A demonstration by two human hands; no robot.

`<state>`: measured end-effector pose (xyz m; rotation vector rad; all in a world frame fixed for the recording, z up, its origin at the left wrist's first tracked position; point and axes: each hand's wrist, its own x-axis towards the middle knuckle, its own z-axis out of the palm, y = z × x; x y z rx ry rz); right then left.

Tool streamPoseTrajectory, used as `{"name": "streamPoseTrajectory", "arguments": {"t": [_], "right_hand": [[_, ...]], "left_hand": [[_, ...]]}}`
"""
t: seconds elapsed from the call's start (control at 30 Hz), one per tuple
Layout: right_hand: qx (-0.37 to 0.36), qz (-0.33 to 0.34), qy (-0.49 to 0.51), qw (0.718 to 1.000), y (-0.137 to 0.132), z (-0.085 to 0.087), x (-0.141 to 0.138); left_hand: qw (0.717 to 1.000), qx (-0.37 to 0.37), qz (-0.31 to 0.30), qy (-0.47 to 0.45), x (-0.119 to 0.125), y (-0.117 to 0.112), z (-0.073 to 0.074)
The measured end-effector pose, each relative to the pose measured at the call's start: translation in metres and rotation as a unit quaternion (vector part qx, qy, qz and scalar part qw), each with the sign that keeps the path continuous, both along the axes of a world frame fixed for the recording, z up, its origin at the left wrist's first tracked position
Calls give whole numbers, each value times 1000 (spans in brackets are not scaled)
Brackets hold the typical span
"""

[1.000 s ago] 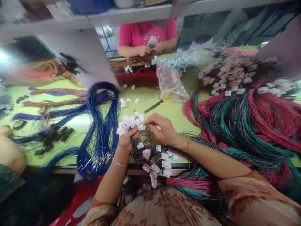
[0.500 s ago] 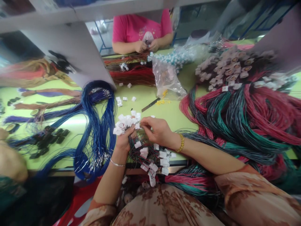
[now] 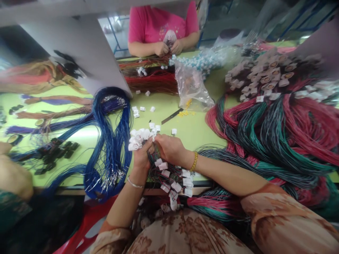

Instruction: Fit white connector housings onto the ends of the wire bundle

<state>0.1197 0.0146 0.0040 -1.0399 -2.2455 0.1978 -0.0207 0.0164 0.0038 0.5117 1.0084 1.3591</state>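
My left hand (image 3: 143, 154) is closed round a bundle of wires topped by a cluster of white plastic connectors (image 3: 139, 137). At the right side of that cluster, my right hand (image 3: 171, 149) has its fingers pinched together against a white connector; the fingertips are partly hidden. Below both hands, more white connectors (image 3: 173, 187) on dark and reddish wires hang over the table's front edge. A single white connector (image 3: 174, 131) lies on the green table just beyond my right hand.
Blue wires (image 3: 106, 141) lie left, with black connectors (image 3: 57, 153) beyond. Pink, green and black wire bundles (image 3: 265, 130) fill the right. A dark flat blade (image 3: 172, 115), yellow bits (image 3: 185, 113) and a plastic bag (image 3: 193, 88) lie ahead. A person in pink (image 3: 162, 30) works opposite.
My right hand has moved slightly left and in against the cluster, its fingers closing at the connectors. The lone connector behind it now shows more fully. The view has shifted a little.
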Motion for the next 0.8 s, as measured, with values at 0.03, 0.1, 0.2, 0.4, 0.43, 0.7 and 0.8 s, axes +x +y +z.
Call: {"name": "streamPoseTrajectory", "arguments": {"t": [0.03, 0.1, 0.2, 0.4, 0.43, 0.7, 0.8], "right_hand": [[-2, 3, 3, 1000, 2, -3, -1], [-7, 6, 11, 1000, 5, -5, -3], [-16, 4, 40, 999, 5, 0, -4], [-63, -4, 155, 986, 14, 24, 6], [-82, 3, 160, 984, 16, 28, 9], [-161, 369, -177, 898, -45, 27, 18], [-225, 437, -160, 856, -56, 32, 23]], "left_hand": [[1000, 7, 6, 0, 1, 0, -1], [1000, 14, 5, 2, 3, -1, -1], [999, 31, 5, 10, 6, -2, 2], [998, 53, -10, 20, 6, -5, 10], [998, 57, -1, 21, 5, -4, 11], [999, 6, -43, -18, -5, -4, 18], [996, 51, -64, -32, -4, -9, 19]]}}
